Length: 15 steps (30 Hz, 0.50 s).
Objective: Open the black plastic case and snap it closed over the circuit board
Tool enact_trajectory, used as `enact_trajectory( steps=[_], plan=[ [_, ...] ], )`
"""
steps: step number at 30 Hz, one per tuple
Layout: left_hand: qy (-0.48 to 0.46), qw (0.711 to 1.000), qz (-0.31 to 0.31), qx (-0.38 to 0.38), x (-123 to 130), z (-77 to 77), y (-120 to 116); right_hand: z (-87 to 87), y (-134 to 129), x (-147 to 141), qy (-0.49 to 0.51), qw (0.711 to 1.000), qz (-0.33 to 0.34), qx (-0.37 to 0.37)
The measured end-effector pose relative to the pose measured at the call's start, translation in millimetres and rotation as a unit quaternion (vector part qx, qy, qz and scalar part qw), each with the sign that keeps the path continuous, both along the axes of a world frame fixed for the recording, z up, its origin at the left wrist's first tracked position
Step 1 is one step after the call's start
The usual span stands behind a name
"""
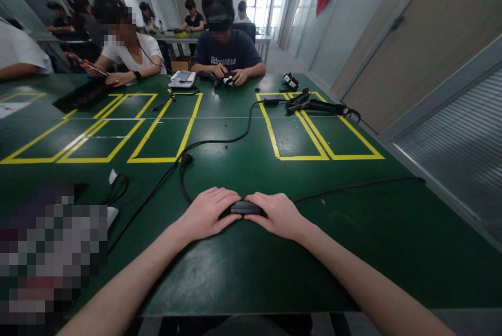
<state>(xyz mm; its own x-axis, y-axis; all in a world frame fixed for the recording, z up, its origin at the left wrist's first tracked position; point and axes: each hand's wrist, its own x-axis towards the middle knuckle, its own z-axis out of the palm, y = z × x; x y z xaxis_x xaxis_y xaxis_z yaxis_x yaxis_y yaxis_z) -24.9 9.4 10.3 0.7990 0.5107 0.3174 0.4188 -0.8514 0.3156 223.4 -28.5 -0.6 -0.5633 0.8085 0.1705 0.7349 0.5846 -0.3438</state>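
A small black adapter [245, 207] sits between my two hands near the middle of the green table [251, 273]. My left hand [214, 212] grips its left end, thumb in front and fingers behind. On the right end, my right hand [274, 213] closes in the same way. One black cable [181, 182] runs from behind my left hand up to a plug [187, 158]. Another black cable [353, 186] leads from behind my right hand to the table's right edge.
A long cable [219, 141] crosses the table to black tools [321, 106] at the back right. Yellow tape frames [304, 158] mark the surface. Across the table, a person [231, 54] handles small parts. A pixelated object [50, 252] lies at the left front.
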Motion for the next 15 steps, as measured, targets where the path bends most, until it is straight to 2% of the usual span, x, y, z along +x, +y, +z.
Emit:
enact_trajectory(
  steps=[4,8,12,15],
  plan=[
    [-0.009,1.000,-0.011,-0.009,2,2.8,-3,1.2,-3,2,-0.007,1.000,0.001,0.004],
    [-0.005,1.000,0.008,-0.014,6,3.9,-10,-1.0,-5,4,-0.029,0.999,-0.009,0.023],
    [0.014,1.000,0.013,-0.020,11,-0.5,-15,-3.4,-2,4,-0.030,0.999,-0.013,0.030],
    [0.008,1.000,0.010,0.002,11,-4.4,-11,-2.0,0,3,0.001,1.000,-0.003,0.017]
  ],
)
